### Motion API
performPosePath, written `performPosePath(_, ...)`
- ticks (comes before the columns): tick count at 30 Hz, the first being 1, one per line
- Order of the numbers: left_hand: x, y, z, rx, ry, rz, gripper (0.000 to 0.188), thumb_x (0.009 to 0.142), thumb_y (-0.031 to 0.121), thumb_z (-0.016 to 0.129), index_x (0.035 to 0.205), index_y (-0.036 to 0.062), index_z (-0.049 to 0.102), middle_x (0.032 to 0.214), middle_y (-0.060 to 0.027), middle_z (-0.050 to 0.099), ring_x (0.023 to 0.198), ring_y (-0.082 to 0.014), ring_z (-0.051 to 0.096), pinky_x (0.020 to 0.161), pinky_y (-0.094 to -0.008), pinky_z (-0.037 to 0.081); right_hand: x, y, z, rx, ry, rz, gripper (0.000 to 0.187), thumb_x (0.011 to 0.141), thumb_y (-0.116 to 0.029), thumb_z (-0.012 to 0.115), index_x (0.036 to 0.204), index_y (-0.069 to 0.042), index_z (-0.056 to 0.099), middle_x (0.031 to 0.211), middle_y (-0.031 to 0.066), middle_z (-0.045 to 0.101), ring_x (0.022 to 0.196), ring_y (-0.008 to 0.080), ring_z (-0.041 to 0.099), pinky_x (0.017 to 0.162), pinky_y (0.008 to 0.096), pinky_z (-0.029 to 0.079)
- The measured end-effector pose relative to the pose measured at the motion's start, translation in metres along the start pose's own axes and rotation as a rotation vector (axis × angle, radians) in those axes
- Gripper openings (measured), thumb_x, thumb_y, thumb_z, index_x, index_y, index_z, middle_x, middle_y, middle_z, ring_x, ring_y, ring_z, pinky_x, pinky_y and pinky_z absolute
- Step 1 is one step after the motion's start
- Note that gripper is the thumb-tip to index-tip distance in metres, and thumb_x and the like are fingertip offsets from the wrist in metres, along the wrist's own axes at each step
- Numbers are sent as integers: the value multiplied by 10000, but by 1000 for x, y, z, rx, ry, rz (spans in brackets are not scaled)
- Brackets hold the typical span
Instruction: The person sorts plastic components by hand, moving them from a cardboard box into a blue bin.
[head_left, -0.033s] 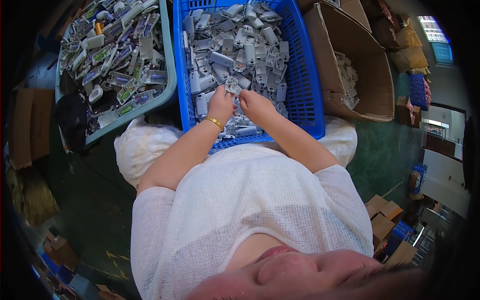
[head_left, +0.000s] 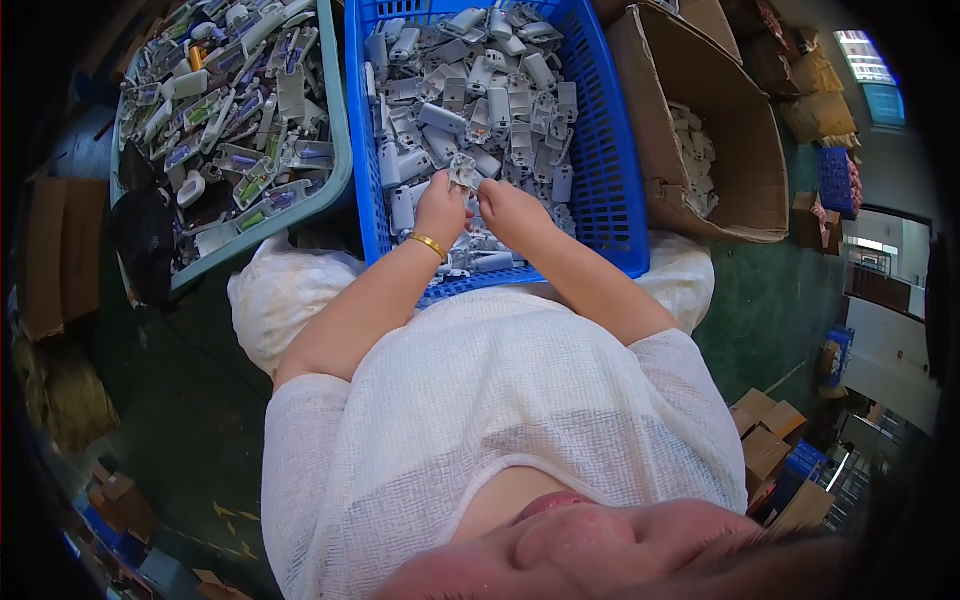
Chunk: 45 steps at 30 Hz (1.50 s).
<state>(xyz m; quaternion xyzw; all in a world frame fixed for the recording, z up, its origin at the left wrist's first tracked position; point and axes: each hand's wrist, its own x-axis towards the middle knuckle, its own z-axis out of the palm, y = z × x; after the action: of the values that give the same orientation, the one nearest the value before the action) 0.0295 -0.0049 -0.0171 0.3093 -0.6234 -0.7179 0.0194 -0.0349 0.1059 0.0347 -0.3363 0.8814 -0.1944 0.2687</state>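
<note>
Over the near half of a blue plastic basket (head_left: 612, 190), my two hands meet at a small whitish plastic part (head_left: 463, 170). My left hand (head_left: 440, 208), with a gold-coloured bracelet above its wrist, has its fingers closed on the part's left side. The fingers of my right hand (head_left: 511, 212) are pinched at its right edge; whether they grip the part itself or something small on it cannot be made out. Beneath them, many grey-white plastic housings (head_left: 443, 118) fill the basket, some turned with their hollow sides up.
On the left stands a pale green tub (head_left: 343, 150) heaped with casings and purple and green pieces; a black cloth-like item (head_left: 143, 240) hangs at its side. An open cardboard box (head_left: 735, 180) on the right holds white parts. White sacks (head_left: 290, 300) flank the basket's near end.
</note>
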Motion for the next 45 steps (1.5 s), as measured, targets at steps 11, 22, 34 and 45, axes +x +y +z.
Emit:
performPosePath(11, 6, -5, -1, 17, 68, -41, 187, 862, 97, 431, 1025, 14, 468, 815, -118, 600, 527, -183, 604, 432, -292, 489, 5, -3, 21, -62, 53, 69, 181, 845, -181, 443, 889, -16, 504, 852, 211, 579, 774, 372, 588, 669, 458, 470)
performPosePath(22, 4, -1, -1, 54, -27, -41, 240, 842, 97, 460, 1076, 47, 466, 913, -110, 593, 682, -185, 596, 567, -313, 498, 18, 21, 18, 457, 226, 88, 238, 873, -256, 470, 881, -28, 540, 772, 104, 596, 590, 213, 549, 542, 324, 438)
performPosePath(34, -3, -6, 1, 683, 176, 598, 755, 657, 135, 657, 1310, 74, 283, 1258, -173, 349, 1153, -367, 329, 984, -431, 279, 8, 41, -40, 1454, 180, 236, 209, 749, -151, 670, 889, -46, 555, 598, 1, 488, 494, 82, 445, 473, 233, 357)
performPosePath(45, 13, -22, -3, 505, 65, 272, 613, 704, 194, 601, 1250, 27, 377, 1210, -220, 399, 1129, -376, 391, 965, -404, 329, -8, 73, -72, 1067, 239, 163, 173, 763, -124, 668, 890, -67, 565, 815, 28, 552, 613, 75, 507, 516, 232, 403)
